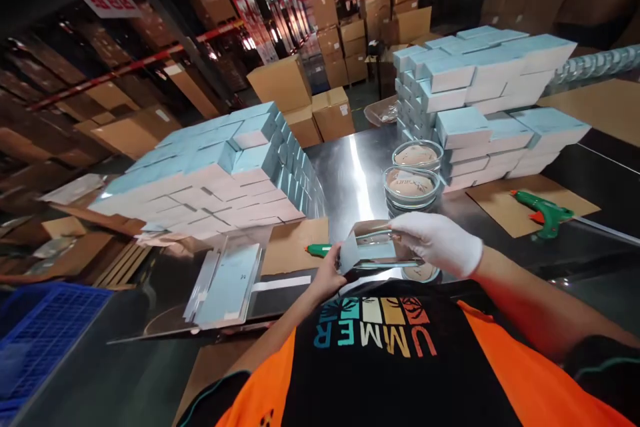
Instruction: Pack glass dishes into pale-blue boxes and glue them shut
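Observation:
Just in front of my chest, a small light-blue and white box point(351, 252) is held between both hands. Its near side looks open, and the inside is hard to make out. My left hand point(327, 275), bare, grips its left end. My right hand point(443, 242), in a white glove, has its fingers on the right end. Beyond the right hand stands a stack of round, clear-rimmed dishes or lids point(411, 184) with printed centres. Close to the left hand lies a green glue gun point(317, 250), partly hidden by the hand and box.
Stacked light-blue and white boxes rise at left point(215, 173) and right point(500, 73) on the shiny table point(335, 167). Another green glue gun point(547, 215) lies on a cardboard sheet point(487, 203). Flat blue box blanks point(227, 287) lie at left, above a blue crate point(47, 340).

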